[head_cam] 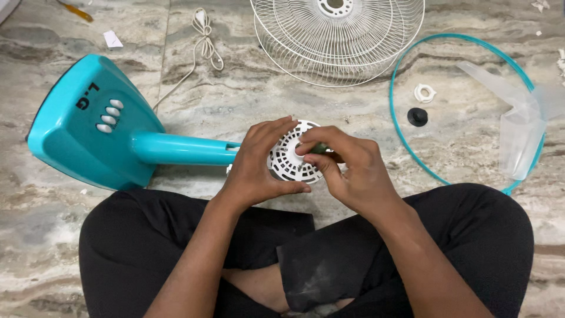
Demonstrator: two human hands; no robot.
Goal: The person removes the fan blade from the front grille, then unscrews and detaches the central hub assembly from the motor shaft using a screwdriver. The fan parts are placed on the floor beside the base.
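The white vented motor cover (289, 158) sits at the teal fan stand's (94, 123) neck, above the person's lap; left hand (259, 168) fingers clasp it, right hand (347, 171) pinches a dark screwdriver handle (319, 149). Wire grille (338, 35), teal ring (406, 147), clear blade (518, 129) lie on the floor beyond.

Arms: bare to above the elbow, no sleeves in view
Left hand (256, 168): bare, no glove or ring
Right hand (353, 174): bare, no glove
Legs: black trousers, pale dusty smudge near the right knee
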